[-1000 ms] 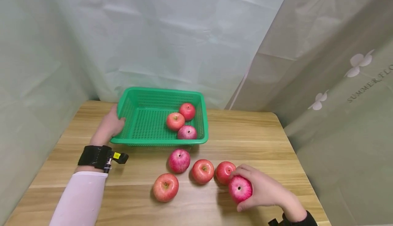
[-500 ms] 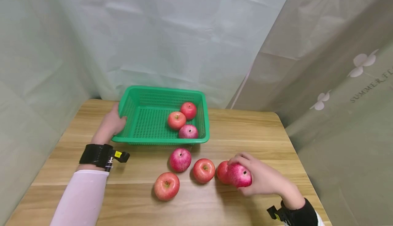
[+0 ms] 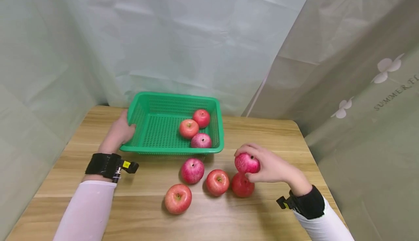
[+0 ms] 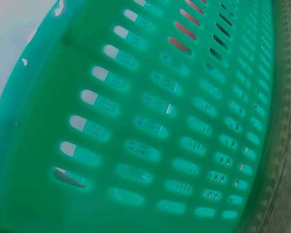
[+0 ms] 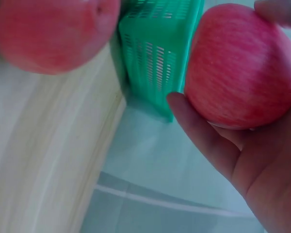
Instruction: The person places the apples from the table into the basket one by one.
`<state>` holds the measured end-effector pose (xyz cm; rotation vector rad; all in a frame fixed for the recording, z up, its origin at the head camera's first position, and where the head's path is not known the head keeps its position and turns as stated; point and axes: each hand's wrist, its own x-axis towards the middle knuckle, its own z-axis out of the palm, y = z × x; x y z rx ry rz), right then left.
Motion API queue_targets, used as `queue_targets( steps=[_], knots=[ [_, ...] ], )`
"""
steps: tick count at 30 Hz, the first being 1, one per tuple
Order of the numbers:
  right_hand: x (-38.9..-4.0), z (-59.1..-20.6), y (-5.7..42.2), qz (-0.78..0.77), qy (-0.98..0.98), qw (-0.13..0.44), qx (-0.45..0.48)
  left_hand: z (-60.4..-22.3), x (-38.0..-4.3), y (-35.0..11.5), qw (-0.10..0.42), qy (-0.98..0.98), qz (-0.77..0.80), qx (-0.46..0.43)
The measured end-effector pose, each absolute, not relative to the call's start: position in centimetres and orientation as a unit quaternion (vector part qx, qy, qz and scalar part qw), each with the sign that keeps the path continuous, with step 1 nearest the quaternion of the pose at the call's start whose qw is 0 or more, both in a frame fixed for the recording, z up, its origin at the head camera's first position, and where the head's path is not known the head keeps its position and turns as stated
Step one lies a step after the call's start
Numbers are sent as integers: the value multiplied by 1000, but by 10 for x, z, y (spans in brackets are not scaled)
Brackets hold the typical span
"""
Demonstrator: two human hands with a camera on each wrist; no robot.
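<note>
My left hand (image 3: 120, 131) grips the left end of a green plastic basket (image 3: 173, 150), its thumb over the rim. Three apples lie at the basket's right side, among them a pale red apple (image 3: 188, 129). In the right wrist view the basket's wall (image 4: 106, 160) is not close; the left wrist view is filled by it. My right hand (image 3: 268, 164) holds a dark pink apple (image 3: 247, 163) between thumb and fingers, above the table. Just below it a red apple (image 3: 242, 186) sits on the wood, partly behind the thumb.
On the wooden table (image 3: 131, 215) in front of the basket lie a pink apple (image 3: 192, 170), a red-orange apple (image 3: 217, 182) and another red-orange apple (image 3: 178, 198). A pale curtain (image 3: 183, 51) hangs behind and on both sides of the table.
My right hand has lifted the dark pink apple and moved it away from me, past the red apple beside it. The left hand stays on the basket.
</note>
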<state>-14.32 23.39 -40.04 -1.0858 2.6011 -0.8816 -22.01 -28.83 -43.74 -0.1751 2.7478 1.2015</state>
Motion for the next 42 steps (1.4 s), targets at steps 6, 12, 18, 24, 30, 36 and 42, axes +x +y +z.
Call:
queue_targets(
  steps=[6, 12, 18, 24, 30, 36, 42],
  knots=[
    [-180, -397, 210, -299, 870, 83, -384, -439, -221, -290, 67, 916, 392, -53],
    [-215, -394, 185, -302, 868, 58, -391, -437, -220, -288, 65, 916, 393, -57],
    [-246, -394, 163, -305, 868, 54, -388, -438, -220, -289, 58, 918, 389, -49],
    [-277, -395, 144, -297, 868, 66, -393, -439, -218, -289, 64, 916, 394, -51],
    [-304, -391, 125, -285, 868, 88, -397, -438, -218, -288, 61, 918, 389, -51],
    [-324, -391, 101, -255, 878, 104, -392, -437, -218, -288, 66, 917, 390, -55],
    [-339, -390, 77, -246, 883, 122, -380, -438, -218, -287, 71, 915, 394, -57]
  ],
)
